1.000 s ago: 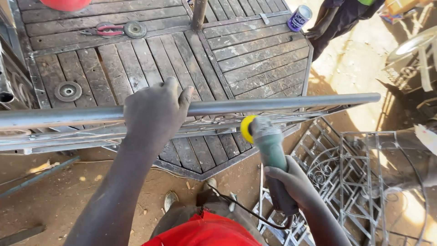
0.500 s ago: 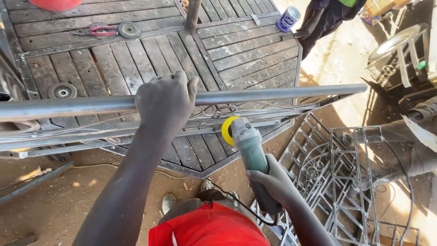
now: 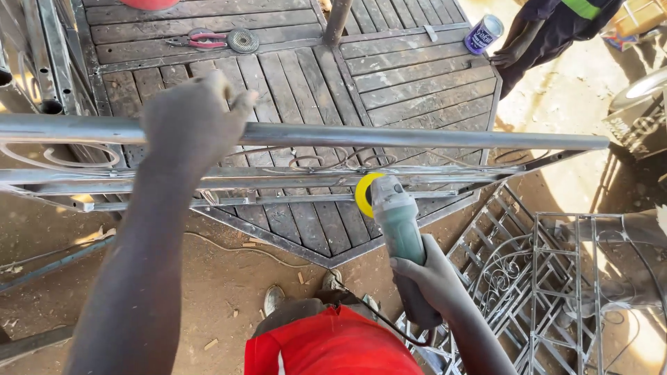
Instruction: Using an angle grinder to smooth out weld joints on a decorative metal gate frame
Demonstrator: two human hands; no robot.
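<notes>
The left hand (image 3: 191, 118) wraps its fingers over the stiff, heavy steel rail (image 3: 417, 137), while the right hand (image 3: 434, 278) clamps the angle grinder (image 3: 396, 222) at its body, the likely safest hold.

Dirt ground (image 3: 229, 292) carries a wooden platform (image 3: 410, 83) of grey planks in a metal frame. On the planks, far left: red-handled pliers (image 3: 198, 40) touching a round wire brush wheel (image 3: 243, 40). Far right edge: blue can (image 3: 483, 33). Near right on the ground: stacked metal grilles (image 3: 549, 292). Wood chips (image 3: 210, 344) scattered near left.
</notes>
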